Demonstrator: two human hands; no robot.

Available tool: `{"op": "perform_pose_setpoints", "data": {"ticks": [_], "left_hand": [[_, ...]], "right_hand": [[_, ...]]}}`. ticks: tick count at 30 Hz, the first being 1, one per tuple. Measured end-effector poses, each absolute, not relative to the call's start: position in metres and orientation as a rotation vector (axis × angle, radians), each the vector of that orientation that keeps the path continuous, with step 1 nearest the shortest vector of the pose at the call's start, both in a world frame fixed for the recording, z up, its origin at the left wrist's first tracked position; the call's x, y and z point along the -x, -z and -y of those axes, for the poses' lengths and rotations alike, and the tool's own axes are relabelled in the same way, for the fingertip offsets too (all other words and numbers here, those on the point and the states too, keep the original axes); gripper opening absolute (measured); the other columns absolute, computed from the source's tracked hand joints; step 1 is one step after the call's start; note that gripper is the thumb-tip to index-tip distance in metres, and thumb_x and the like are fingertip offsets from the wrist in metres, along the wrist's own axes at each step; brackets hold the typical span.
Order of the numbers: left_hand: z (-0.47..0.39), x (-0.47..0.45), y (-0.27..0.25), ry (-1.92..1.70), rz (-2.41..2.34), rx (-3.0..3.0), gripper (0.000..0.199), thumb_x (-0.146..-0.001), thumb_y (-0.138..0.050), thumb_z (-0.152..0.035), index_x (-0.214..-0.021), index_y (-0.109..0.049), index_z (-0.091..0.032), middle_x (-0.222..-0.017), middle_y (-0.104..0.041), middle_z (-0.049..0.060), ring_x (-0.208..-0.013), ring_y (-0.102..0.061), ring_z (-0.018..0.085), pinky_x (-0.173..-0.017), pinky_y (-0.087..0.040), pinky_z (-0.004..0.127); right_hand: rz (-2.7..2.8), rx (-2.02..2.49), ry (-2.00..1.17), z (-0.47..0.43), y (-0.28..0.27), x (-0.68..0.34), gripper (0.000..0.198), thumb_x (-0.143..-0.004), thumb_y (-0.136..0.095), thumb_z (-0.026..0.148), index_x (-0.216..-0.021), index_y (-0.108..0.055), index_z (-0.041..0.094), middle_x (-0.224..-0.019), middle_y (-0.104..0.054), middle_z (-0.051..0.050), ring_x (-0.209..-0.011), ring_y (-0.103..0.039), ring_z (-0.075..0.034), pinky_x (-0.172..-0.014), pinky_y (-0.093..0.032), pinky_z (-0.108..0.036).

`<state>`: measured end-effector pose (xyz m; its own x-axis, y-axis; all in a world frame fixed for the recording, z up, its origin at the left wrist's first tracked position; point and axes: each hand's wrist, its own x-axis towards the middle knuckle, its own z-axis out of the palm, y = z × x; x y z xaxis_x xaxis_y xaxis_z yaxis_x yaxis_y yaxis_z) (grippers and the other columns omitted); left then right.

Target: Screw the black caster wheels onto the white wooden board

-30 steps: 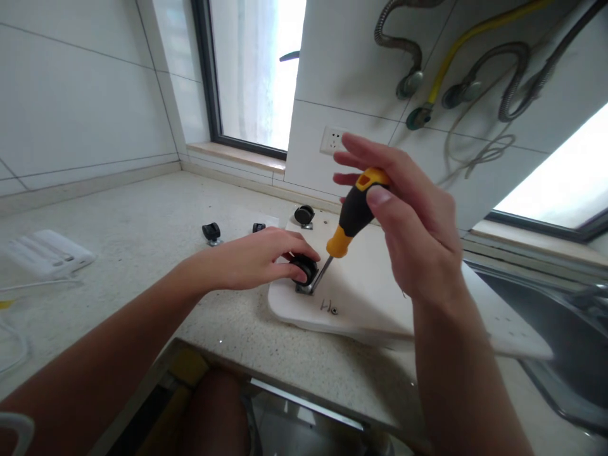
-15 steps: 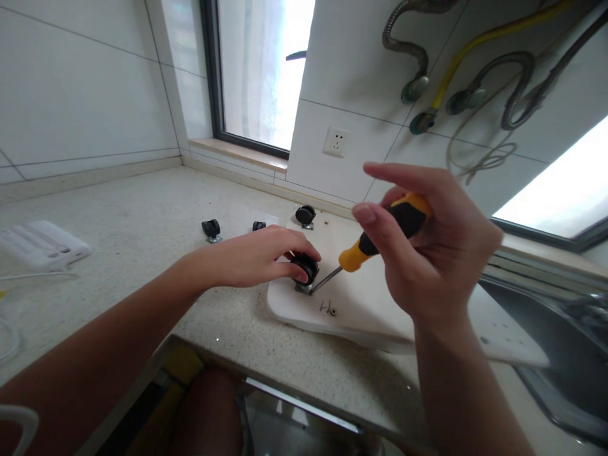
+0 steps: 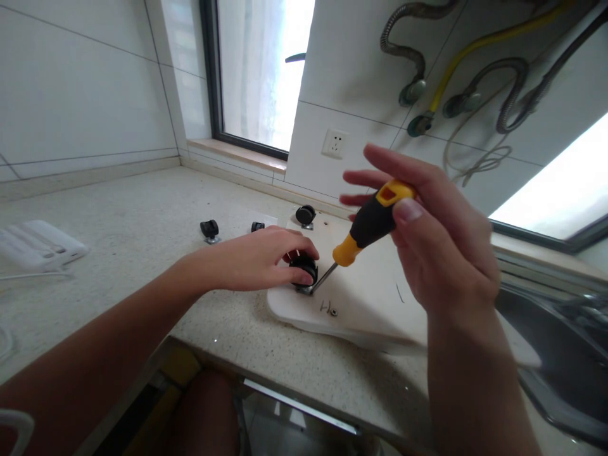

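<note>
The left hand [image 3: 251, 259] keeps the caster [image 3: 304, 265] pinched between thumb and fingers, its mounting plate [image 3: 304, 289] unmoved just below this grip, at the near-left corner of the white board [image 3: 368, 282]. Compared with half a second ago, the right hand [image 3: 441, 244] has its fingers spread more widely, with the thumb pressed against the rear of the screwdriver [image 3: 370, 223] handle, which stands somewhat steeper. The shaft slants down from the right-hand grip to the plate edge; a second caster [image 3: 304, 215] rests beyond the left-hand grip.
</note>
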<state>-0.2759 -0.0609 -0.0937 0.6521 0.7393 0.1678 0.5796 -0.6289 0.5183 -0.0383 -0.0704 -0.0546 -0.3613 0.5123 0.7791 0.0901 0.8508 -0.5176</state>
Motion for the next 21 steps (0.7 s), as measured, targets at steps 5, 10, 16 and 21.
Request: {"op": "perform_pose_setpoints", "data": {"ticks": [5,10,16,21], "left_hand": [[0.060,0.277,0.101,-0.386,-0.980,-2.384,0.051,-0.095,-0.075,-0.042,-0.143,-0.065,-0.027,-0.132,-0.076,0.007,-0.113,-0.072,0.026,-0.093,-0.052,0.037],[0.060,0.277,0.102,-0.380,-0.957,-2.376,0.042,-0.095,-0.072,-0.034,-0.136,-0.067,-0.026,-0.122,-0.078,0.006,-0.105,-0.073,0.025,-0.088,-0.052,0.034],[0.063,0.275,0.099,-0.373,-0.980,-2.375,0.039,-0.096,-0.071,-0.035,-0.134,-0.067,-0.027,-0.122,-0.077,0.004,-0.105,-0.072,0.024,-0.087,-0.050,0.033],[0.061,0.274,0.100,-0.380,-1.014,-2.400,0.039,-0.096,-0.072,-0.040,-0.132,-0.067,-0.025,-0.117,-0.078,0.005,-0.101,-0.073,0.024,-0.084,-0.051,0.033]], "right_hand": [[1.794,0.560,-0.181,0.069,0.054,0.035,0.028,-0.092,-0.082,0.035,-0.120,-0.082,0.038,-0.104,-0.074,-0.002,-0.094,-0.071,-0.022,-0.091,-0.066,-0.044],[1.935,0.450,-0.533,0.071,0.052,0.032,0.043,-0.103,-0.064,0.031,-0.145,-0.070,0.040,-0.126,-0.075,-0.003,-0.116,-0.071,-0.025,-0.097,-0.064,-0.046],[1.954,0.578,-0.301,0.069,0.052,0.030,0.041,-0.101,-0.068,0.041,-0.142,-0.069,0.043,-0.112,-0.073,-0.001,-0.093,-0.070,-0.020,-0.088,-0.063,-0.040],[1.931,0.479,-0.582,0.064,0.056,0.030,0.061,-0.098,-0.072,0.038,-0.154,-0.051,0.047,-0.141,-0.068,-0.001,-0.123,-0.071,-0.025,-0.099,-0.065,-0.045]]}}
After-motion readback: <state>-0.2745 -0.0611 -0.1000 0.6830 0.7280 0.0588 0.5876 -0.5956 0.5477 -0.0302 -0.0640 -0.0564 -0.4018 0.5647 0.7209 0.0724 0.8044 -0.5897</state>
